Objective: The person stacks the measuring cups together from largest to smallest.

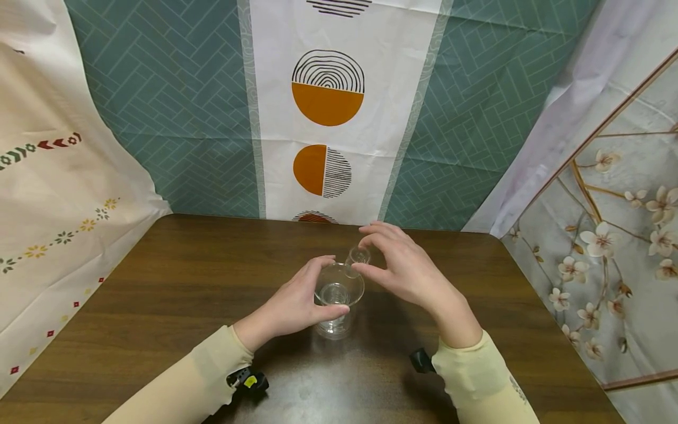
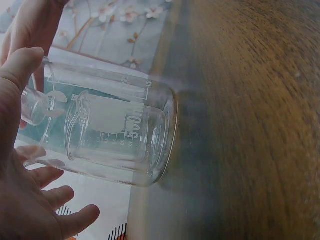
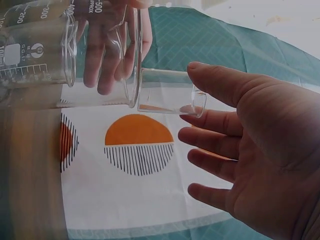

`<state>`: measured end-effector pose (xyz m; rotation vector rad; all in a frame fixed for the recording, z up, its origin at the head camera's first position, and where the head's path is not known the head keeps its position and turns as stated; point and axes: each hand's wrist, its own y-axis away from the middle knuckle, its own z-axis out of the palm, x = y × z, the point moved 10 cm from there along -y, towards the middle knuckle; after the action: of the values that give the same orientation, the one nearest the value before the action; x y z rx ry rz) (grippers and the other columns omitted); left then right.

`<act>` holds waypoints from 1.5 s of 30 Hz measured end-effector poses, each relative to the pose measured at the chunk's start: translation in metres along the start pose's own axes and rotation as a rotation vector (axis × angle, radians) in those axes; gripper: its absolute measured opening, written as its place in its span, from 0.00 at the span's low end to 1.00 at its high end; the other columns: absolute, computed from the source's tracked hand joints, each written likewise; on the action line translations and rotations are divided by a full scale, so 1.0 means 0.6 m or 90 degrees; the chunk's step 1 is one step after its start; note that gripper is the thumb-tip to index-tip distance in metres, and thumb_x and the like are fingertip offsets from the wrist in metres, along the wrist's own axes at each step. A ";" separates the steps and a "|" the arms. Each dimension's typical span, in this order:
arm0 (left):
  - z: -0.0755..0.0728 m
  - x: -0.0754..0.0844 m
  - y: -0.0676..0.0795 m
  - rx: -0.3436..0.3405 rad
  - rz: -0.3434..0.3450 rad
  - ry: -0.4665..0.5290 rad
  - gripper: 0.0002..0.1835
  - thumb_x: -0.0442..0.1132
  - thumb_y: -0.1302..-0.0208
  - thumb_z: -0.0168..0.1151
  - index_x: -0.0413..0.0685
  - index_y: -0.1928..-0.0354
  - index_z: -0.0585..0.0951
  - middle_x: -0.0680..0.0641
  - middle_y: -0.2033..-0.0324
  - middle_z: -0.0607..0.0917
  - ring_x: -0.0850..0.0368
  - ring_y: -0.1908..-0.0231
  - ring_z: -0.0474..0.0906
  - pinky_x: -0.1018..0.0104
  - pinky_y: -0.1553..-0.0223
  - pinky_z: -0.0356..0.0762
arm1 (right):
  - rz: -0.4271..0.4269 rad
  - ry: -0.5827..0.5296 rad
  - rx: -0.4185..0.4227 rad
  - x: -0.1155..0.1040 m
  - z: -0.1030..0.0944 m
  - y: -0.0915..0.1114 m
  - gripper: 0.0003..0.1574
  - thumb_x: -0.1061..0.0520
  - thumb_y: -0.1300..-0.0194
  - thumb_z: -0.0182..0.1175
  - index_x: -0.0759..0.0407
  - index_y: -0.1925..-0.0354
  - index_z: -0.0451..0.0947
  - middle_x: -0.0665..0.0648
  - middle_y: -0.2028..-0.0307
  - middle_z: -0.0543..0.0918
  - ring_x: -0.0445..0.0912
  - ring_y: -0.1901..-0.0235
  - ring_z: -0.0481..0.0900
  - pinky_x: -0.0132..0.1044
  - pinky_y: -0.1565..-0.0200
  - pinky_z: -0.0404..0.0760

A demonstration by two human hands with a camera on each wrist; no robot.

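A large glass beaker [image 2: 115,75] marked 500 ml stands upright on the table, with a smaller graduated beaker [image 2: 115,145] inside it. My left hand [image 1: 296,300] holds the large beaker near its rim, thumb on the near side and index finger on the far side; its other fingers are spread in the left wrist view. Between thumb and index finger, my right hand [image 1: 402,265] pinches a tiny clear beaker [image 3: 167,92] at its upper end. The tiny beaker is off the table, its base right at the large beaker's rim. The right hand's remaining fingers extend loosely.
The brown wooden table [image 1: 212,259] reaches back to a green and white patterned cloth [image 1: 190,118]. A cream cloth [image 1: 53,194] hangs on the left, a flowered one [image 1: 598,294] on the right. Black wrist devices show beneath both sleeves.
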<state>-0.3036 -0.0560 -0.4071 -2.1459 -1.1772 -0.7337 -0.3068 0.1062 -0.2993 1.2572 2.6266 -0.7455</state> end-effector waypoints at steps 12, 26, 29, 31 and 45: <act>0.002 0.001 0.000 -0.004 -0.004 -0.003 0.56 0.65 0.36 0.78 0.51 0.16 0.60 0.46 0.20 0.68 0.45 0.24 0.69 0.37 0.29 0.73 | 0.011 -0.002 -0.017 -0.002 0.014 -0.002 0.23 0.42 0.28 0.77 0.55 0.46 0.87 0.53 0.27 0.79 0.54 0.21 0.67 0.59 0.25 0.70; 0.000 -0.002 0.001 -0.004 -0.008 0.000 0.56 0.65 0.36 0.78 0.49 0.16 0.61 0.47 0.20 0.68 0.45 0.23 0.69 0.36 0.29 0.72 | 0.006 0.000 -0.027 -0.007 0.027 -0.005 0.23 0.42 0.28 0.77 0.55 0.45 0.86 0.54 0.27 0.79 0.53 0.21 0.68 0.58 0.25 0.69; 0.000 -0.002 0.001 -0.003 -0.011 -0.001 0.56 0.65 0.36 0.79 0.49 0.16 0.61 0.47 0.20 0.68 0.45 0.24 0.69 0.36 0.30 0.72 | 0.005 -0.001 -0.028 -0.008 0.029 -0.006 0.23 0.42 0.28 0.77 0.54 0.46 0.86 0.53 0.27 0.79 0.52 0.22 0.68 0.56 0.25 0.69; 0.000 -0.003 0.001 -0.004 -0.012 -0.003 0.56 0.65 0.36 0.79 0.49 0.16 0.61 0.47 0.20 0.68 0.45 0.24 0.69 0.35 0.30 0.72 | 0.006 -0.002 -0.031 -0.008 0.032 -0.007 0.22 0.42 0.28 0.77 0.54 0.46 0.86 0.53 0.27 0.79 0.52 0.22 0.68 0.55 0.25 0.69; 0.001 -0.002 0.002 -0.012 -0.015 -0.001 0.56 0.65 0.35 0.78 0.50 0.16 0.60 0.46 0.19 0.67 0.43 0.22 0.67 0.34 0.29 0.71 | 0.008 0.005 -0.050 -0.010 0.046 -0.008 0.21 0.42 0.28 0.77 0.54 0.47 0.87 0.54 0.27 0.79 0.53 0.22 0.68 0.56 0.25 0.70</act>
<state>-0.3033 -0.0568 -0.4085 -2.1518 -1.2036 -0.7569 -0.3089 0.0857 -0.3197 1.2564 2.6251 -0.6302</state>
